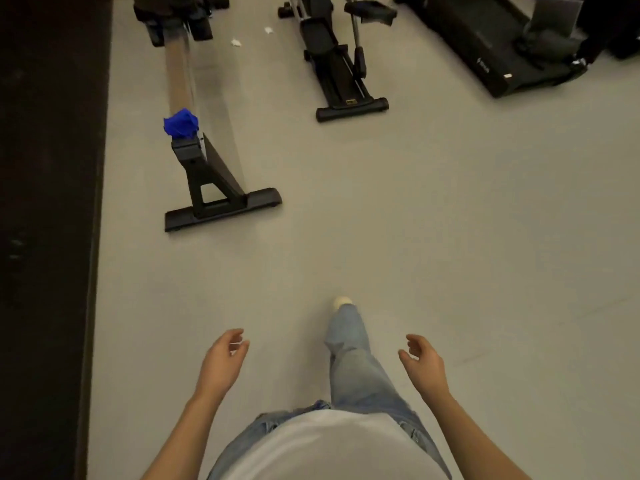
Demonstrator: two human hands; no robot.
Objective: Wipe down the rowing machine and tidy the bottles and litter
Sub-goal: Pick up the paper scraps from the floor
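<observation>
Facing the rowing machine (204,181) at 11 o'clock, the person stands with one leg forward. Left hand (221,358) and right hand (424,367) are both empty, fingers loosely curled, palms turned inward; judged free to take up a cloth. Blue cloth (181,123) sits bunched on the rail's near end, just above the rear stand, likely parked there for wiping. White paper scraps (236,42) lie on the floor (415,220) toward 12 o'clock, beside the rail's far end. No bottles visible. Floor is pale grey and smooth; dark strip (45,202) runs along 9 o'clock; second exercise machine (341,71) at 1 o'clock.
</observation>
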